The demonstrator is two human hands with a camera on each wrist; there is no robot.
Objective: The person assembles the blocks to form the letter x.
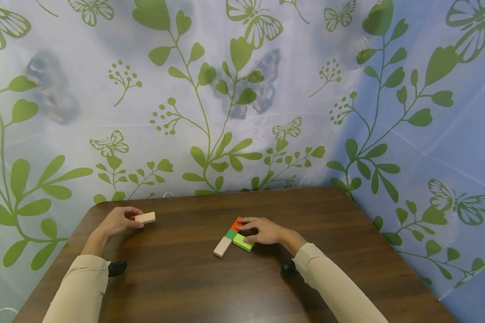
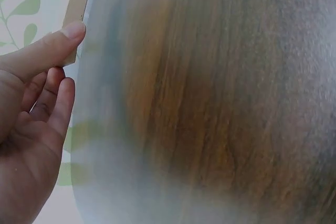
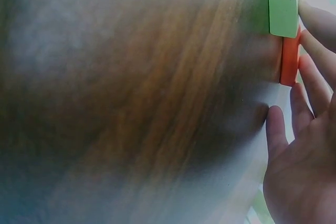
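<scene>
Between thumb and fingers, my left hand (image 1: 119, 220) pinches a plain wooden block (image 1: 145, 217) above the left part of the table. The left wrist view shows the same wooden block (image 2: 77, 3) jutting past the thumb tip. My right hand (image 1: 264, 230) reaches over a small group of blocks. Its fingertips touch the orange block (image 1: 236, 224), and its thumb rests by the light green block (image 1: 243, 242). A dark green piece (image 1: 231, 234) sits where the blocks meet, and another plain wooden block (image 1: 222, 247) slants toward the front left. In the right wrist view the fingers are extended beside the orange block (image 3: 290, 61).
The brown wooden table (image 1: 178, 287) has its far edge against a curtain (image 1: 210, 112) printed with green leaves and butterflies. Dark wrist devices (image 1: 117, 268) show at both sleeves.
</scene>
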